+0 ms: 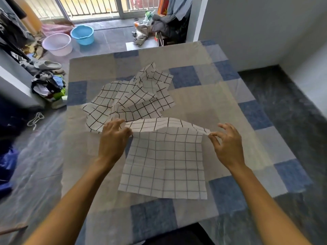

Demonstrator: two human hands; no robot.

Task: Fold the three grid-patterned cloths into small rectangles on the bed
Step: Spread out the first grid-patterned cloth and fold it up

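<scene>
Bare forearms (79,188), L hand (113,138) & R hand (228,144); dark garment (177,234) at btm edge.

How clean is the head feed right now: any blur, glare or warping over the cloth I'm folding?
Head view: no glare on the near cloth, evenly daylit, grid lines readable; the left hand and right hand pinching it look slightly soft; the balcony door at top is blown out; the wide-angle lens bows the bed at its edges; the floor at the frame sides is smeared.
</scene>
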